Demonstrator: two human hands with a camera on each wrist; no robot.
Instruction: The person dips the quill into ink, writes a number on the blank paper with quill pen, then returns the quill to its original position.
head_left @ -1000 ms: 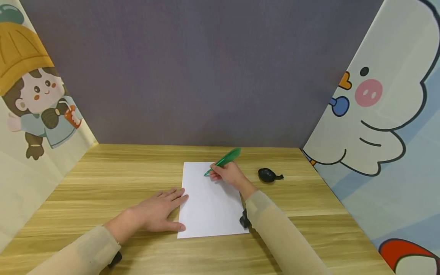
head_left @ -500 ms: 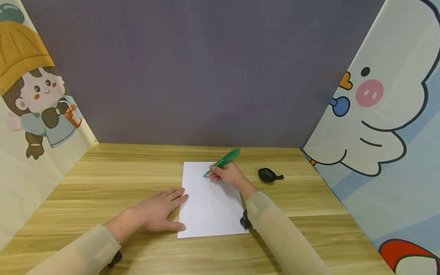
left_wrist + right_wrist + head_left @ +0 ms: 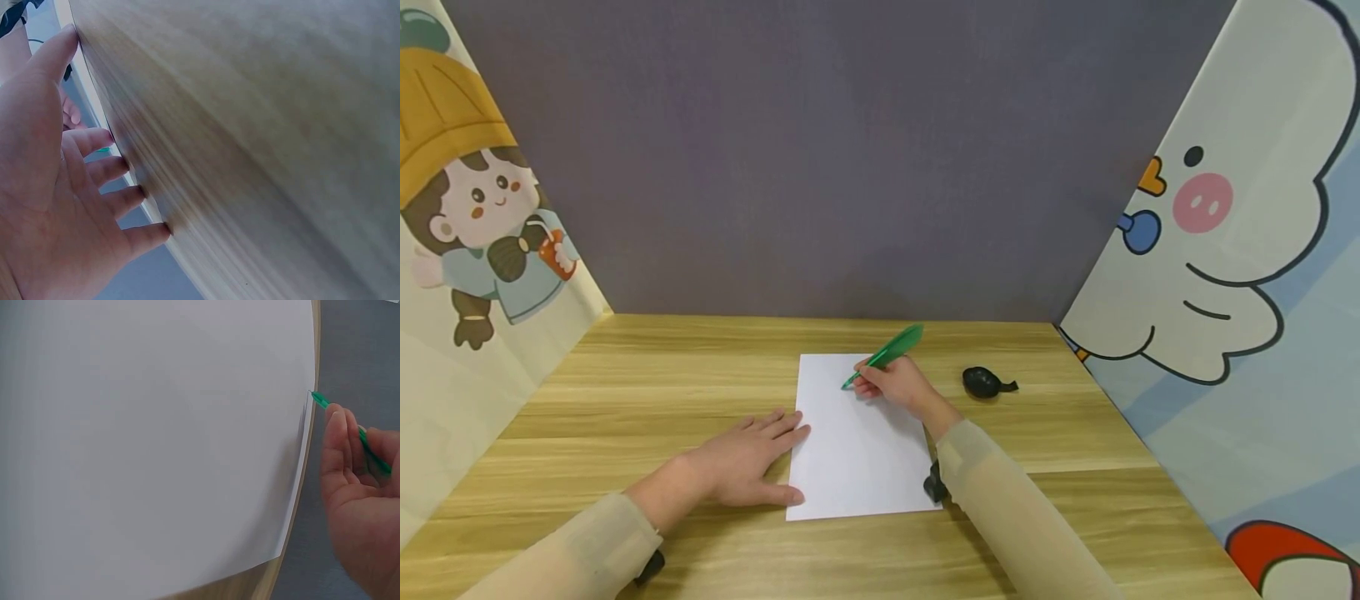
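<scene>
A white sheet of paper (image 3: 857, 446) lies on the wooden table (image 3: 647, 392). My right hand (image 3: 891, 385) grips a green pen (image 3: 886, 353) with its tip touching the upper part of the sheet. In the right wrist view the green pen (image 3: 350, 431) shows between the curled fingers of my right hand (image 3: 359, 487), over the paper (image 3: 150, 437). My left hand (image 3: 741, 462) lies flat with straight fingers on the table, its fingertips at the sheet's left edge. The left wrist view shows my left hand (image 3: 56, 206) spread against the table (image 3: 262, 137).
A small black object (image 3: 983, 382) sits on the table right of the paper. A grey panel stands at the back, with cartoon-printed panels (image 3: 482, 208) on the left and right (image 3: 1225, 250) sides. Bare wood lies left of my left hand.
The pen tip has shifted slightly left on the paper. The left hand has not moved.
</scene>
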